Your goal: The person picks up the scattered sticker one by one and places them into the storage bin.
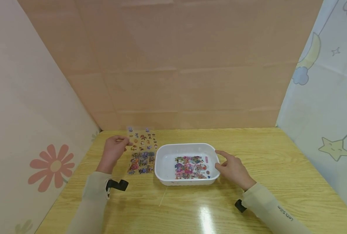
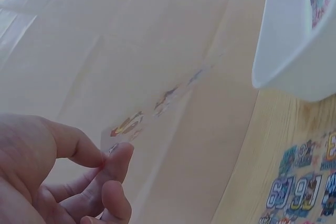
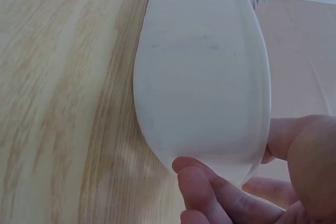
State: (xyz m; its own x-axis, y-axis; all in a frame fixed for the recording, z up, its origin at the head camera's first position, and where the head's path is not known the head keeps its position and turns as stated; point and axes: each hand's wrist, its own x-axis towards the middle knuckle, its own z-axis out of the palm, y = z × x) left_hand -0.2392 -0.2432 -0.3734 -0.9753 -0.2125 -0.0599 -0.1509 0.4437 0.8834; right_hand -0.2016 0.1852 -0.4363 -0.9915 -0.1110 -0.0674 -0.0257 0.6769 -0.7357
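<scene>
My left hand [image 1: 115, 151] pinches the left edge of a clear sticker sheet [image 1: 142, 138] printed with small cartoon figures. In the left wrist view that sheet [image 2: 167, 98] shows nearly edge-on, raised between thumb and fingertips. On the table just below it lies another sticker sheet [image 1: 142, 162], more densely printed. A white plastic basin [image 1: 164, 162] stands to the right, with colourful cartoon stickers [image 1: 189, 167] showing on its bottom. At the basin's right end my right hand [image 1: 234, 169] grips the rim; in the right wrist view curled fingers [image 3: 197, 182] lie against its outer wall.
The wooden table [image 1: 255, 146] runs back to a tan paper-covered wall [image 1: 185, 71]. Patterned side walls stand left and right. A thin pale strip [image 1: 163, 196] lies in front of the basin. Black wrist mounts [image 1: 122, 185] sit at both sleeve ends.
</scene>
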